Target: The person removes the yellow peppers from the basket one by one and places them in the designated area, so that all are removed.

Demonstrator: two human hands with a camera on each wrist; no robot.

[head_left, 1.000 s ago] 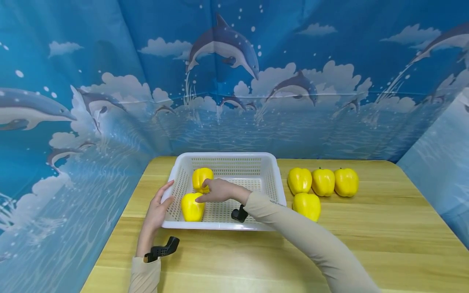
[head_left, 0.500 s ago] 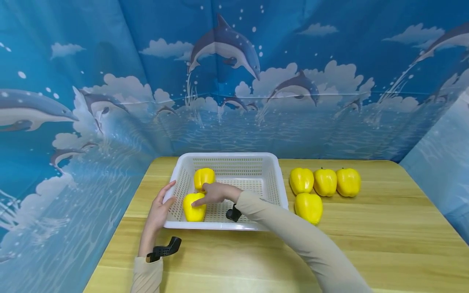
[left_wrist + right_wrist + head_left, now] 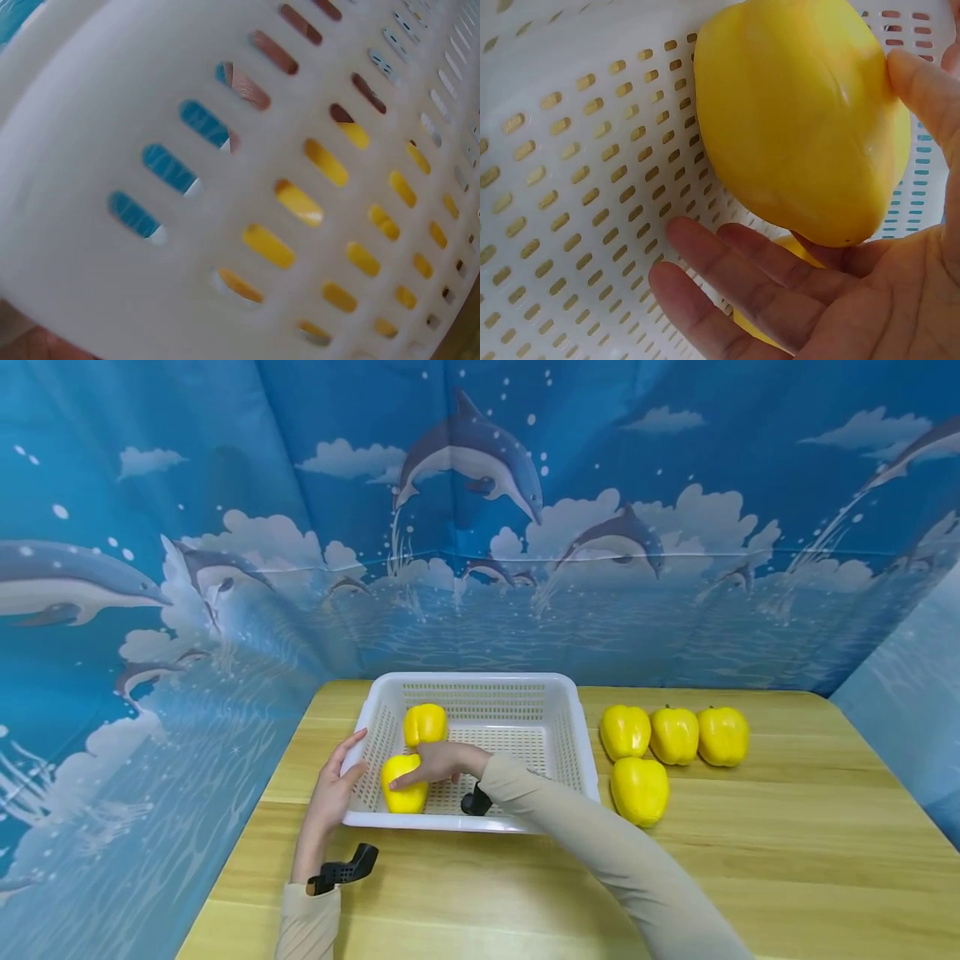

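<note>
A white slotted plastic basket [image 3: 480, 678] stands on the table with two yellow bell peppers inside, at its left end. My left hand [image 3: 330, 787] holds the basket's left rim, thumb over the edge. Inside, my right hand [image 3: 442, 762] touches the nearer bell pepper [image 3: 402, 789] with its thumb; the right wrist view shows the other fingers [image 3: 742, 292] stretched out and spread below this pepper. The farther bell pepper [image 3: 425, 724] lies just behind, partly hidden by the hand. Yellow shows through the slots of the basket wall [image 3: 90, 90] in the left wrist view.
To the right of the basket several more yellow bell peppers rest on the wooden table [image 3: 787, 827]: three in a back row [image 3: 675, 735] and one in front [image 3: 640, 791]. A blue dolphin curtain [image 3: 480, 618] hangs behind the table.
My right hand has moved slightly nearer to me, from between the two peppers onto the front one. My left hand keeps its hold on the rim. The head view has shifted a little.
</note>
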